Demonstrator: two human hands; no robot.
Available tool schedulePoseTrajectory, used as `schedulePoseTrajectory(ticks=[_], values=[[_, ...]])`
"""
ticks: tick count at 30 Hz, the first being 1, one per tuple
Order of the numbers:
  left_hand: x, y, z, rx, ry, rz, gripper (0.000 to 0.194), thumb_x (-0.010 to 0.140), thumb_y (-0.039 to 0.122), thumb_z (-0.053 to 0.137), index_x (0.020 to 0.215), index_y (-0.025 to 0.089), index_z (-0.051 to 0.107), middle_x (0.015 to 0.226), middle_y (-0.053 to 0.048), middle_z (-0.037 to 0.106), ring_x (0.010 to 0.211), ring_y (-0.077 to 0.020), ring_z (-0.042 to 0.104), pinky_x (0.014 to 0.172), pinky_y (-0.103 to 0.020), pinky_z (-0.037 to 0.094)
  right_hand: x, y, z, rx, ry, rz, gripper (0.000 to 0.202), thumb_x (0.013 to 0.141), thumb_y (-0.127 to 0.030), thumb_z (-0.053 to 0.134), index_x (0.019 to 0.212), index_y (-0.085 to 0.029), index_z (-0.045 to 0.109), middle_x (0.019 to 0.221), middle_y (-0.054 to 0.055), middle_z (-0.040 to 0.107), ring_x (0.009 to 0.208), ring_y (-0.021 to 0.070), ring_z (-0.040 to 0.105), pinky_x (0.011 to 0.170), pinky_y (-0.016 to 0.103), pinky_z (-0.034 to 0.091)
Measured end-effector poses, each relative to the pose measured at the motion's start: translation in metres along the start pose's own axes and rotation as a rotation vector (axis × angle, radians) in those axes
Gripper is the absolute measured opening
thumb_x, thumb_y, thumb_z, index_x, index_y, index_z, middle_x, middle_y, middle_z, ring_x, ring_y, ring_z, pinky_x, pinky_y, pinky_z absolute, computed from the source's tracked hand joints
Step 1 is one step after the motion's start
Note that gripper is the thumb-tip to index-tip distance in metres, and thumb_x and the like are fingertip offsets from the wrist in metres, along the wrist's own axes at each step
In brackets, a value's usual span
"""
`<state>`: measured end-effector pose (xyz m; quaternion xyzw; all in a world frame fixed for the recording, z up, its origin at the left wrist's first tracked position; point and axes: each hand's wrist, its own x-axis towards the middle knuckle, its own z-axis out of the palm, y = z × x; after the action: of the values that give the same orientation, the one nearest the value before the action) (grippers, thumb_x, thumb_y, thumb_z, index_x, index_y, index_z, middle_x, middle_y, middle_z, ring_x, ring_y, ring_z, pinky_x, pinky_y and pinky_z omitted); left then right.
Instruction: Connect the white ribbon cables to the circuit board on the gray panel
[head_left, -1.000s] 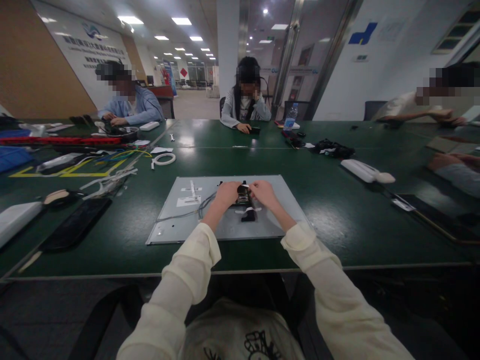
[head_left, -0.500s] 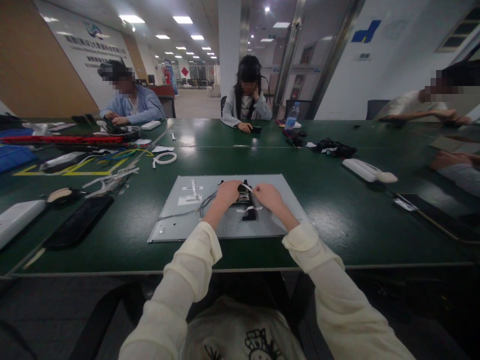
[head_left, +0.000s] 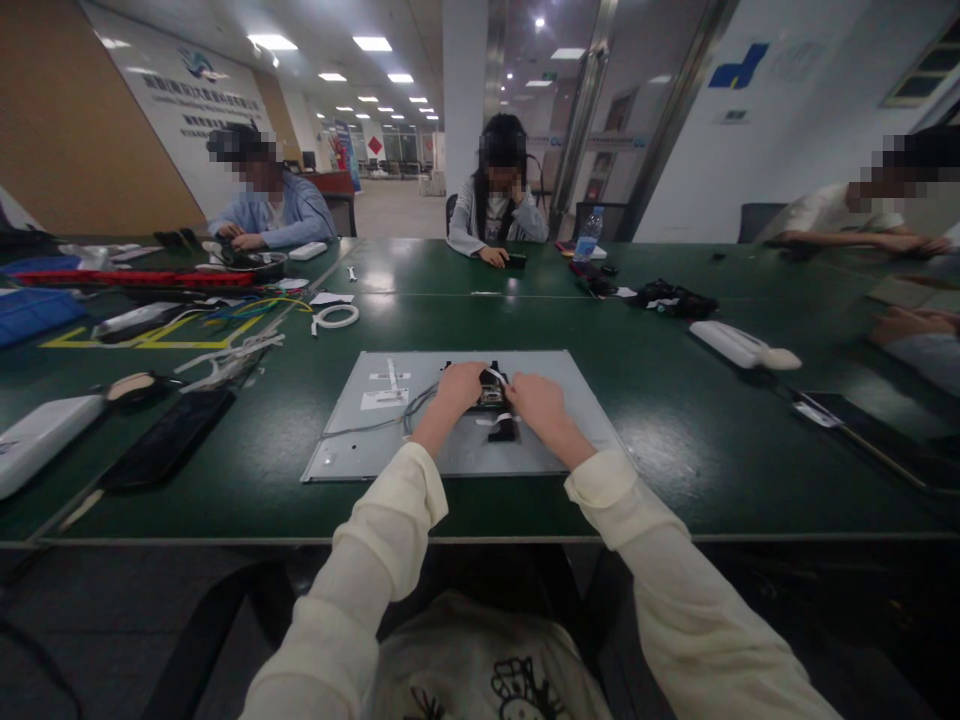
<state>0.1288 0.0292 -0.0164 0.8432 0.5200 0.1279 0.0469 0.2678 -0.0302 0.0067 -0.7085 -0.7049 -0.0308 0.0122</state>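
A grey metal panel (head_left: 390,440) lies flat on the green table (head_left: 675,440) in front of me. At its middle sits a small black circuit module (head_left: 492,396). My left hand (head_left: 459,387) pinches the module's left side. My right hand (head_left: 537,402) is at its right side, fingertips closed on a short white tape strip (head_left: 496,375) that arches over the module. A black piece with another white strip (head_left: 503,428) lies just below the module. A thin grey cable (head_left: 375,425) runs left from the module across the panel.
To my left lie a black flat device (head_left: 169,440), a white casing (head_left: 41,435), loose cables and a white cable coil (head_left: 334,318). On the right are a white device (head_left: 739,345) and a dark flat panel (head_left: 877,440). Other people sit across and at the right.
My right hand has moved in toward the module, bringing the white strip down closer over it. My left hand has stayed on the module.
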Motion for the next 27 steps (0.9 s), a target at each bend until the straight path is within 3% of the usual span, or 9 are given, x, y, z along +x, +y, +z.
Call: schedulePoseTrajectory(ticks=[14, 18, 22, 25, 27], values=[[-0.001, 0.002, -0.002, -0.023, -0.01, 0.019, 0.042, 0.081, 0.01, 0.039, 0.12, 0.019, 0.055, 0.117, -0.009, 0.06, 0.11, -0.0189, 0.055, 0.096, -0.029, 0.039, -0.012, 0.008, -0.009, -0.05, -0.031, 0.029, 0.028, 0.09, -0.031, 0.041, 0.102, -0.011, 0.058, 0.092, 0.017, 0.064, 0.089, 0.0259, 0.062, 0.07, 0.031, 0.044], [-0.001, -0.001, -0.012, -0.056, 0.017, 0.003, 0.045, 0.082, 0.009, 0.036, 0.125, 0.012, 0.05, 0.124, -0.011, 0.055, 0.114, -0.0186, 0.051, 0.098, -0.029, 0.037, -0.011, 0.009, -0.009, -0.046, -0.036, 0.032, 0.027, 0.091, -0.028, 0.038, 0.103, -0.011, 0.056, 0.093, 0.017, 0.063, 0.089, 0.0257, 0.062, 0.07, 0.032, 0.043], [0.0, -0.027, -0.039, -0.114, 0.154, -0.046, 0.044, 0.081, 0.01, 0.037, 0.122, 0.012, 0.052, 0.125, -0.009, 0.055, 0.115, -0.0155, 0.05, 0.1, -0.025, 0.035, -0.008, 0.011, -0.008, -0.007, -0.001, 0.056, 0.027, 0.092, -0.026, 0.033, 0.1, -0.013, 0.056, 0.09, 0.014, 0.064, 0.086, 0.0252, 0.062, 0.068, 0.031, 0.042], [-0.002, -0.066, -0.055, -0.079, 0.199, -0.154, 0.039, 0.079, 0.011, 0.039, 0.112, 0.014, 0.059, 0.112, -0.009, 0.062, 0.105, -0.0176, 0.056, 0.095, -0.026, 0.04, -0.007, 0.011, -0.009, 0.04, 0.025, 0.054, 0.028, 0.092, -0.029, 0.033, 0.1, -0.015, 0.055, 0.088, 0.012, 0.064, 0.086, 0.0233, 0.062, 0.068, 0.029, 0.041], [-0.007, -0.095, -0.057, -0.052, 0.2, -0.25, 0.038, 0.076, 0.012, 0.043, 0.11, 0.015, 0.061, 0.109, -0.009, 0.064, 0.102, -0.0193, 0.057, 0.091, -0.027, 0.042, -0.006, 0.009, -0.011, 0.068, 0.035, 0.043, 0.027, 0.092, -0.031, 0.034, 0.099, -0.016, 0.056, 0.088, 0.011, 0.064, 0.085, 0.0217, 0.061, 0.067, 0.027, 0.04]])
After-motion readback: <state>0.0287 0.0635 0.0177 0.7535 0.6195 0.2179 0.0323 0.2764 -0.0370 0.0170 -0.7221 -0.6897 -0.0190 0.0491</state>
